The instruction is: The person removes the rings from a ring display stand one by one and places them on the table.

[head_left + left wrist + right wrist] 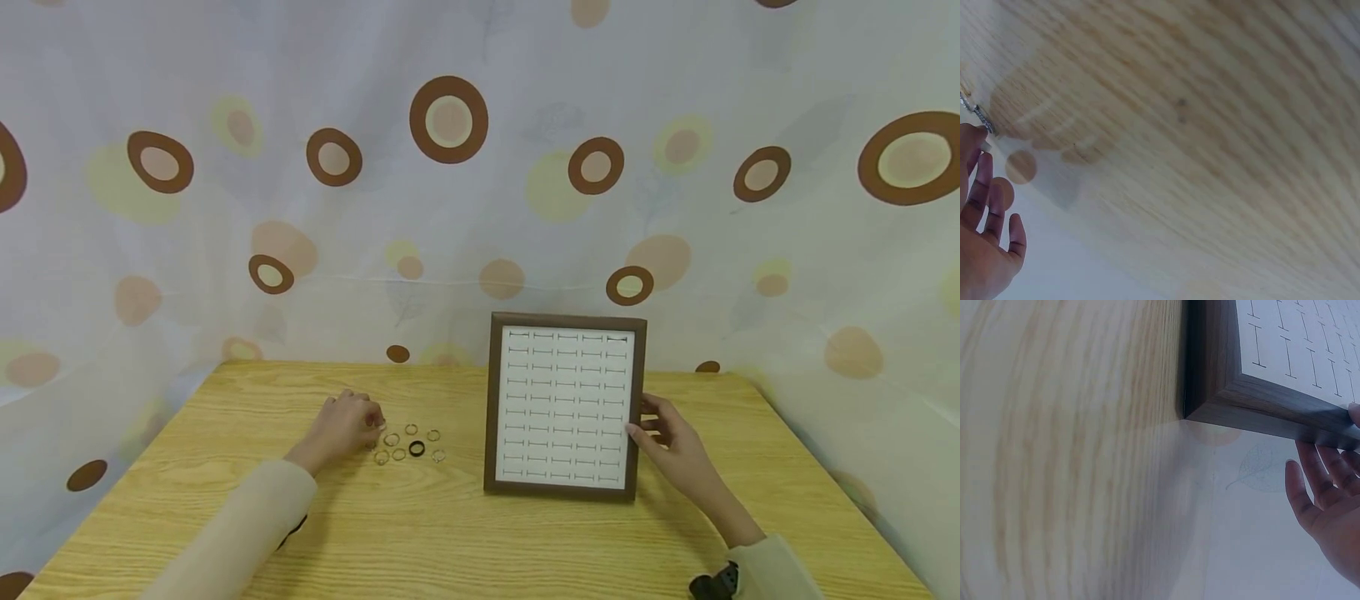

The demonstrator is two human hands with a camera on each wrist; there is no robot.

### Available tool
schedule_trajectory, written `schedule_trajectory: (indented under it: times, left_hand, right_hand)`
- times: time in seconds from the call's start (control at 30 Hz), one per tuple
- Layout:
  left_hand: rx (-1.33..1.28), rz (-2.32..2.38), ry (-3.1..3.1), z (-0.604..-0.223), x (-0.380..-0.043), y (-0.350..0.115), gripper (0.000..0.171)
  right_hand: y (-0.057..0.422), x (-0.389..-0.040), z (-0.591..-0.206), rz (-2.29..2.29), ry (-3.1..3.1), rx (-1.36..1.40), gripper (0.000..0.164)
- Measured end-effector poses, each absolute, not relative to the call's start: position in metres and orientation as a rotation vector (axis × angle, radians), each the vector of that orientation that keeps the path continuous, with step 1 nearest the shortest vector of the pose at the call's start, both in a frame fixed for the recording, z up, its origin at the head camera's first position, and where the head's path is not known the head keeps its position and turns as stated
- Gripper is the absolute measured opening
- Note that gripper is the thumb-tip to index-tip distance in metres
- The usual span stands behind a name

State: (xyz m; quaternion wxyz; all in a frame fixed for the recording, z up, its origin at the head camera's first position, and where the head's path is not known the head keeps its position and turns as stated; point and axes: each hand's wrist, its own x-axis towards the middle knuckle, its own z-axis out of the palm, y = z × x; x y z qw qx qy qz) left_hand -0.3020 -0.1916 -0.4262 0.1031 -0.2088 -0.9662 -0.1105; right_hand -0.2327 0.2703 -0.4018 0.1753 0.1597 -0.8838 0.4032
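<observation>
My left hand (pixel 345 425) is low over the table at the left edge of a group of rings. Its thumb and index finger pinch a ring (pixel 382 427); in the left wrist view a sparkling silvery ring (pixel 984 119) shows at the fingertips. Several thin metal rings and one thick black ring (pixel 417 455) lie close by. To the right stands a brown-framed ring display board (pixel 492 408), upright and leaning slightly back, its white panel (pixel 566 400) cut with rows of slots. My right hand (pixel 675 442) grips its right edge, thumb on the front, fingers behind.
The light wood table (pixel 420 533) carries everything. A white curtain (pixel 480 217) with brown and yellow circles hangs behind it and along both sides. A black wrist strap (pixel 716 582) shows at my right cuff.
</observation>
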Motion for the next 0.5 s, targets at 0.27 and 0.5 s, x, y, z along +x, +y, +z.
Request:
schedule_trajectory:
  times: [0.27, 0.5]
  left_hand:
    - [-0.625, -0.375, -2.853, -0.4264, -0.3038, -0.1932, 0.006]
    - [-0.595, -0.411, -2.895, -0.4258, -0.3031, -0.1928, 0.006]
  right_hand:
    - [0.2708, -0.2333, -0.4026, 1.132, -2.508, 0.440, 0.045]
    - [0.2708, -0.2336, -0.4029, 1.153, -2.498, 0.444, 0.044]
